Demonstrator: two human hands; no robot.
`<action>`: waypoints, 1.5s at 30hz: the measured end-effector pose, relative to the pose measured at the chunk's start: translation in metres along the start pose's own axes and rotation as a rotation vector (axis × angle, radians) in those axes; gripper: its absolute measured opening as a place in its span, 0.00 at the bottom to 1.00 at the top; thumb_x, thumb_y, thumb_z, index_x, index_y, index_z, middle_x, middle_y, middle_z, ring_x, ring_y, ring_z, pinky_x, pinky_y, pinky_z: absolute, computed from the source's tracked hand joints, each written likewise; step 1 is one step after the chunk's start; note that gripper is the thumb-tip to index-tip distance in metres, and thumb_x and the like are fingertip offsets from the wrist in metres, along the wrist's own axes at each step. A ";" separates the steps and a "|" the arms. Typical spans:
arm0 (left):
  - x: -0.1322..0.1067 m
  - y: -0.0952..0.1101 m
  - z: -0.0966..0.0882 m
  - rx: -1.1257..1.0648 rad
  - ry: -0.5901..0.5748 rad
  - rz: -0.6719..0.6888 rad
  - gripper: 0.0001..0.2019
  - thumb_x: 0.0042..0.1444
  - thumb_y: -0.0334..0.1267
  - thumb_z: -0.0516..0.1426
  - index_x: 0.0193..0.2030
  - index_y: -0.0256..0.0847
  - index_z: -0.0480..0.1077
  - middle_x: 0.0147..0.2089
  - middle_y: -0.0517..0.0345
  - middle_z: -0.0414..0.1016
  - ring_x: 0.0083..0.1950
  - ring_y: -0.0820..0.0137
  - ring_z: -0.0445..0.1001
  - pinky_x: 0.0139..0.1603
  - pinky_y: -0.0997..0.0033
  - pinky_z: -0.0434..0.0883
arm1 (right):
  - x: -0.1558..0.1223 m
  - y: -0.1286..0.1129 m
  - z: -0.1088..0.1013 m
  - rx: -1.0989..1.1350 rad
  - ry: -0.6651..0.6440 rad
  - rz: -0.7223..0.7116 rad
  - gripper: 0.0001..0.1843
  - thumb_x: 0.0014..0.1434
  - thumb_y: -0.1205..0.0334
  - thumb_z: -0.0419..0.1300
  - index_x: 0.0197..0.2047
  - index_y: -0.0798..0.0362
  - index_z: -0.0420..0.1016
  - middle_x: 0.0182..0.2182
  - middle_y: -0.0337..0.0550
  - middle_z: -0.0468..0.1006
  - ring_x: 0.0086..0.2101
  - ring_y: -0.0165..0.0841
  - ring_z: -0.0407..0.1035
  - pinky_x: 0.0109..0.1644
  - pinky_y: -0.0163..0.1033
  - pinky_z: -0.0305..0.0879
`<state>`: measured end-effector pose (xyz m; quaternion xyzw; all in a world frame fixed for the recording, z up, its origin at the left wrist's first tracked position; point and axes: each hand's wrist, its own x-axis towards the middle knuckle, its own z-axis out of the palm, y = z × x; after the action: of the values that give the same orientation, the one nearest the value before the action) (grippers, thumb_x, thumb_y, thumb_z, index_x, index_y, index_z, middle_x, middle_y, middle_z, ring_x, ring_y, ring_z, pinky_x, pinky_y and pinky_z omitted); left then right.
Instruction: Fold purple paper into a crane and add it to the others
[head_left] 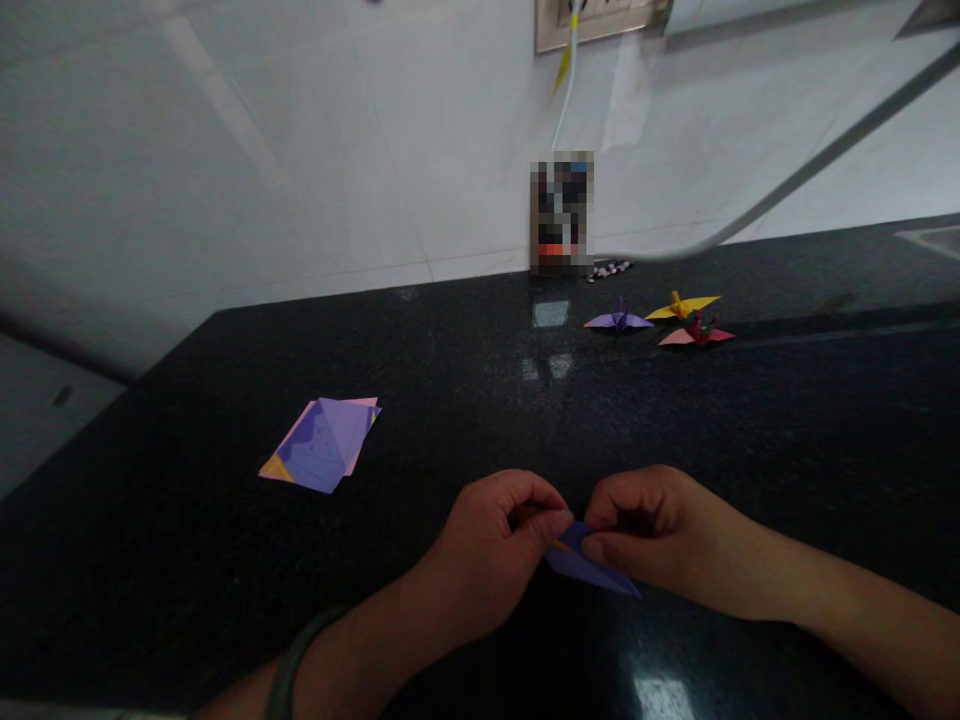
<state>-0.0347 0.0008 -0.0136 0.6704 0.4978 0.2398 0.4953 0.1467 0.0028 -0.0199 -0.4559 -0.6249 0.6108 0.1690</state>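
Observation:
My left hand and my right hand meet over the near part of a black stone counter. Both pinch a small, partly folded purple paper piece between thumb and fingers; its pointed end sticks out toward the lower right. A dark bangle sits on my left wrist. A loose stack of purple and pink paper sheets lies flat to the left, apart from both hands.
Three finished paper cranes stand at the back right: purple, yellow and pink-red. A blurred upright object leans on the white wall with a cable running up. The counter's left edge drops off.

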 end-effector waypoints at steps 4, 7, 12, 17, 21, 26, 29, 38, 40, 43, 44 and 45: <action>0.001 -0.001 -0.003 0.158 0.261 0.182 0.16 0.47 0.34 0.57 0.45 0.40 0.64 0.42 0.54 0.69 0.42 0.68 0.67 0.43 0.65 0.66 | 0.005 0.000 0.001 0.148 0.089 0.045 0.07 0.51 0.61 0.55 0.25 0.56 0.66 0.18 0.32 0.63 0.18 0.22 0.55 0.21 0.29 0.51; 0.000 -0.001 -0.005 0.247 0.249 0.282 0.16 0.47 0.34 0.57 0.45 0.41 0.66 0.45 0.53 0.67 0.46 0.67 0.65 0.46 0.63 0.65 | 0.006 -0.001 -0.001 0.095 0.097 0.003 0.06 0.52 0.62 0.53 0.27 0.55 0.66 0.18 0.33 0.63 0.19 0.23 0.55 0.20 0.29 0.50; 0.002 -0.001 -0.002 0.415 0.021 0.311 0.04 0.49 0.32 0.55 0.32 0.39 0.71 0.31 0.57 0.72 0.37 0.69 0.67 0.40 0.66 0.65 | 0.001 -0.002 -0.004 -0.365 0.136 -0.156 0.06 0.52 0.68 0.53 0.26 0.54 0.69 0.23 0.36 0.66 0.23 0.25 0.59 0.25 0.31 0.54; 0.005 -0.005 0.003 0.613 -0.013 0.247 0.03 0.49 0.32 0.55 0.29 0.39 0.71 0.30 0.58 0.71 0.37 0.68 0.65 0.40 0.63 0.62 | 0.002 0.000 -0.003 -0.700 0.177 -0.286 0.06 0.52 0.70 0.54 0.27 0.52 0.71 0.25 0.38 0.68 0.29 0.29 0.63 0.33 0.35 0.57; 0.006 -0.008 0.004 0.676 0.010 0.248 0.03 0.49 0.33 0.54 0.29 0.40 0.70 0.31 0.58 0.69 0.37 0.68 0.64 0.39 0.63 0.62 | 0.004 0.003 -0.004 -0.750 0.189 -0.329 0.06 0.51 0.69 0.56 0.31 0.52 0.73 0.27 0.40 0.70 0.31 0.31 0.64 0.35 0.36 0.58; 0.007 -0.010 0.005 0.676 0.023 0.263 0.04 0.50 0.32 0.54 0.31 0.40 0.70 0.31 0.57 0.69 0.37 0.67 0.64 0.39 0.63 0.61 | 0.008 0.008 -0.006 -0.725 0.196 -0.390 0.07 0.52 0.69 0.55 0.33 0.51 0.74 0.27 0.40 0.71 0.30 0.30 0.64 0.35 0.36 0.59; 0.008 -0.011 0.005 0.667 0.023 0.269 0.05 0.51 0.32 0.53 0.32 0.40 0.70 0.32 0.58 0.70 0.38 0.67 0.64 0.40 0.63 0.61 | 0.010 0.011 -0.007 -0.737 0.201 -0.408 0.08 0.53 0.68 0.55 0.33 0.51 0.74 0.29 0.41 0.70 0.31 0.30 0.64 0.35 0.36 0.60; 0.009 -0.012 0.008 0.726 0.033 0.300 0.07 0.53 0.32 0.50 0.29 0.38 0.69 0.30 0.57 0.69 0.36 0.67 0.64 0.39 0.62 0.61 | 0.012 0.007 -0.016 -0.845 0.040 -0.449 0.09 0.57 0.67 0.50 0.35 0.53 0.72 0.30 0.42 0.67 0.30 0.30 0.64 0.33 0.34 0.61; 0.009 -0.011 0.007 0.752 0.013 0.331 0.07 0.53 0.31 0.50 0.29 0.38 0.69 0.29 0.57 0.69 0.36 0.67 0.64 0.39 0.62 0.61 | 0.013 0.007 -0.017 -0.862 0.009 -0.472 0.09 0.58 0.67 0.50 0.36 0.54 0.72 0.30 0.42 0.67 0.30 0.29 0.64 0.33 0.34 0.60; 0.010 -0.010 0.006 0.792 -0.022 0.397 0.09 0.55 0.32 0.48 0.29 0.37 0.69 0.29 0.56 0.68 0.36 0.67 0.63 0.40 0.63 0.61 | 0.014 0.007 -0.020 -0.898 -0.055 -0.503 0.10 0.58 0.68 0.49 0.36 0.54 0.71 0.30 0.41 0.66 0.29 0.28 0.63 0.31 0.32 0.59; 0.010 -0.011 0.006 0.803 -0.029 0.423 0.10 0.55 0.32 0.48 0.29 0.37 0.69 0.29 0.56 0.68 0.36 0.68 0.63 0.40 0.63 0.61 | 0.014 0.008 -0.021 -0.923 -0.072 -0.516 0.10 0.58 0.68 0.49 0.36 0.54 0.71 0.30 0.41 0.66 0.28 0.27 0.62 0.31 0.32 0.58; 0.010 -0.011 0.006 0.811 -0.034 0.454 0.11 0.56 0.32 0.47 0.28 0.37 0.68 0.29 0.56 0.68 0.36 0.68 0.62 0.40 0.63 0.61 | 0.014 0.009 -0.021 -0.960 -0.086 -0.533 0.10 0.59 0.68 0.48 0.35 0.54 0.71 0.29 0.40 0.66 0.27 0.27 0.62 0.30 0.32 0.58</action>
<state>-0.0311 0.0076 -0.0276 0.9058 0.3837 0.1170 0.1363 0.1588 0.0253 -0.0285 -0.2823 -0.9335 0.2111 0.0654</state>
